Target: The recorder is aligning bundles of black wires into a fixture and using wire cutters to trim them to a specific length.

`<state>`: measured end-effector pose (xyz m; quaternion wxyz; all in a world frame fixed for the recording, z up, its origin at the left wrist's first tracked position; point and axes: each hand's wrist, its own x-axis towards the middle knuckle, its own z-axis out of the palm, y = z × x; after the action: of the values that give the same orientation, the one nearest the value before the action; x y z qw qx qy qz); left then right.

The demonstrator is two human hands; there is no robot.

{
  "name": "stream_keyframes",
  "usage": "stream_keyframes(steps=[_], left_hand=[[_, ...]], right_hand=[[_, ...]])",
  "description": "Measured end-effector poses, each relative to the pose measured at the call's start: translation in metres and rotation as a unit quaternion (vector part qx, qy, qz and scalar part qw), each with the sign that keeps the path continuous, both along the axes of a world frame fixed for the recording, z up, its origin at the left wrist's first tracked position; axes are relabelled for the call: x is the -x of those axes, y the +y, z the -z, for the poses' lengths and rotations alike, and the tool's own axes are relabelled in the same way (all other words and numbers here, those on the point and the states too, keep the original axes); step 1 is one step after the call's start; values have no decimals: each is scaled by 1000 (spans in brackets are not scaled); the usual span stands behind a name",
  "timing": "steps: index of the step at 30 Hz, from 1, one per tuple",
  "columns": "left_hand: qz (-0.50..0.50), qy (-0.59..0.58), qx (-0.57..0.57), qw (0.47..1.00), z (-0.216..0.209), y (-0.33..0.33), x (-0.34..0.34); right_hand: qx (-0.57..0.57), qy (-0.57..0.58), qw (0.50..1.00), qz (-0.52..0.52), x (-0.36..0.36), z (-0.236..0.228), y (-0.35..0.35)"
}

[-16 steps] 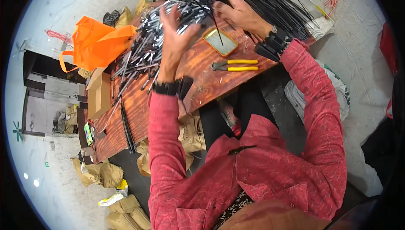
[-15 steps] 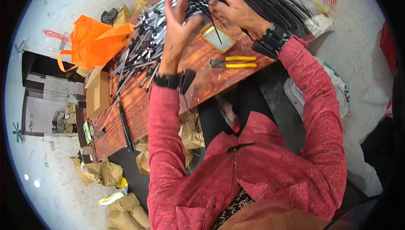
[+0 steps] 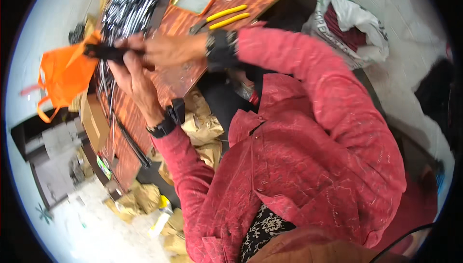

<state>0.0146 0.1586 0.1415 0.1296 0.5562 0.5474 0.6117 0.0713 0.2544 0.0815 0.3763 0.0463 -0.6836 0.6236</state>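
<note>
Left hand wrapped round black bundle; right hand blurred at its near end, grip can't tell. Bundle's up in front of orange bag, metallic rods piled on wooden table beyond.

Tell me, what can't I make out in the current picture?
All in the head view:
Right hand: motion blur smears its fingers, so their exact grip is unclear.
Left hand: some fingers are hidden behind the black object.
That object: blur and the hands covering one end hide its details.
Pile of shiny rods: cut off by the upper edge.
Orange bag: its sides hide any contents.
</note>
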Motion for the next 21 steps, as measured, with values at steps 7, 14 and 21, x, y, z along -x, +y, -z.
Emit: stream_keyframes(steps=[7, 14, 21], left_hand=[[20, -28, -85, 996, 21, -27, 2], [-15, -28, -54, 998, 49, -22, 15], [-45, 4, -63, 997, 57, -23, 11]], right_hand=[[-106, -40, 987, 116, -16, 11, -39], [-141, -113, 972, 147, -7, 32, -38], [-121, -97, 984, 92, -8, 53, -24]])
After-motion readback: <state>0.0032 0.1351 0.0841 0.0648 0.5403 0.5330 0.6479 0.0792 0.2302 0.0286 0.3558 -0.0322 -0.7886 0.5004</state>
